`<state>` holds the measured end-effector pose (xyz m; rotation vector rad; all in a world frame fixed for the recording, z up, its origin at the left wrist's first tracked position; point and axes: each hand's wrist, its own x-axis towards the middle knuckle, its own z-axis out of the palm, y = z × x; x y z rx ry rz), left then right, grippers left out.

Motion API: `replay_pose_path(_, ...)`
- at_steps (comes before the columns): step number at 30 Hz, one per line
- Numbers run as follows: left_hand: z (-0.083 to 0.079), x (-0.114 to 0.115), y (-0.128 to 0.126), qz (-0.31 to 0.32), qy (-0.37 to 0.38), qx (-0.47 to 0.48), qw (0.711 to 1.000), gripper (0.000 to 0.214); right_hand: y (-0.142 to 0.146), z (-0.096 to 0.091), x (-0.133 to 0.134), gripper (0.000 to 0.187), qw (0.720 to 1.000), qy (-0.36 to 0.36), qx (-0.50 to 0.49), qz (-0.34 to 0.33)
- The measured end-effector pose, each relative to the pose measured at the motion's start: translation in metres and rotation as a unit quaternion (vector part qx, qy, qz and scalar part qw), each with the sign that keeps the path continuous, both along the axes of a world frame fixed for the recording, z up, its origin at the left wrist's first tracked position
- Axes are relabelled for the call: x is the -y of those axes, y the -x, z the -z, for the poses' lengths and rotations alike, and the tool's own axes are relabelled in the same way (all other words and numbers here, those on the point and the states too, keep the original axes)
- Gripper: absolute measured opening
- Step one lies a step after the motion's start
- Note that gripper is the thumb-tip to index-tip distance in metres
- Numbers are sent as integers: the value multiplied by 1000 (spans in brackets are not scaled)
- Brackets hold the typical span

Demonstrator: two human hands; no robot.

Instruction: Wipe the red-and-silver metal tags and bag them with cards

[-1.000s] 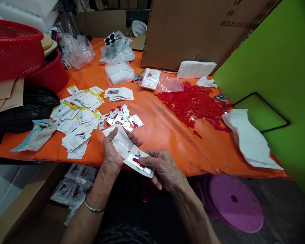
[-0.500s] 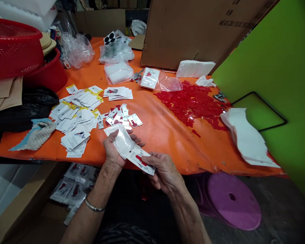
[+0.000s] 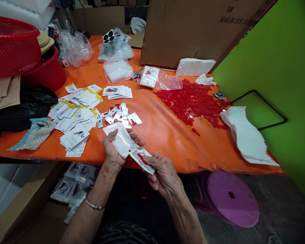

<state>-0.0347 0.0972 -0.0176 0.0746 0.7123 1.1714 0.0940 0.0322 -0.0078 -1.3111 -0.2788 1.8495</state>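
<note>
My left hand (image 3: 112, 149) holds a small clear plastic bag (image 3: 119, 137) at the near edge of the orange table (image 3: 162, 128), thumb on top and fingers curled beneath. My right hand (image 3: 162, 173) pinches a white card with a red piece on it (image 3: 142, 160), its end pushed into the bag's mouth. Just beyond my hands lies a loose cluster of small cards with red and metal parts (image 3: 120, 115). A heap of white printed leaflets (image 3: 73, 115) lies to the left.
A spread of red plastic pieces (image 3: 193, 101) covers the right middle. White bags (image 3: 246, 135) are stacked at the right edge by a green board (image 3: 282, 67). Red baskets (image 3: 12, 47) stand far left, a cardboard box (image 3: 193, 30) behind, a purple disc (image 3: 231, 198) on the floor.
The right hand has pushed the card further up and left into the bag held by the left hand. Both hands have risen slightly in view.
</note>
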Motion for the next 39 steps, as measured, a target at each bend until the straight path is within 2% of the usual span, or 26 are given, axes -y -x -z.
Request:
replay_pose_path(5, 4, 2, -3, -30, -15, -30, 999, 33, 5, -2, 2, 28, 1000, -2, 17, 16)
replay_pose_path(12, 6, 6, -9, -91, -87, -62, 990, 30, 23, -1, 8, 26, 996, -9, 74, 51)
replay_pose_path(21, 12, 5, -4, -84, -109, -59, 989, 32, 30, 1, 10, 28, 998, -16, 44, 42)
replay_pose_path(27, 10, 2, -3, -96, -105, -50, 989, 29, 23, -4, 12, 26, 994, -17, 87, 56)
replay_pose_path(33, 11, 3, -5, -100, -115, -43, 987, 29, 27, -17, 9, 23, 986, -21, 166, 27)
replay_pose_path(39, 14, 5, -11, -101, -140, -70, 982, 32, 32, -15, 4, 23, 977, -35, 211, 24)
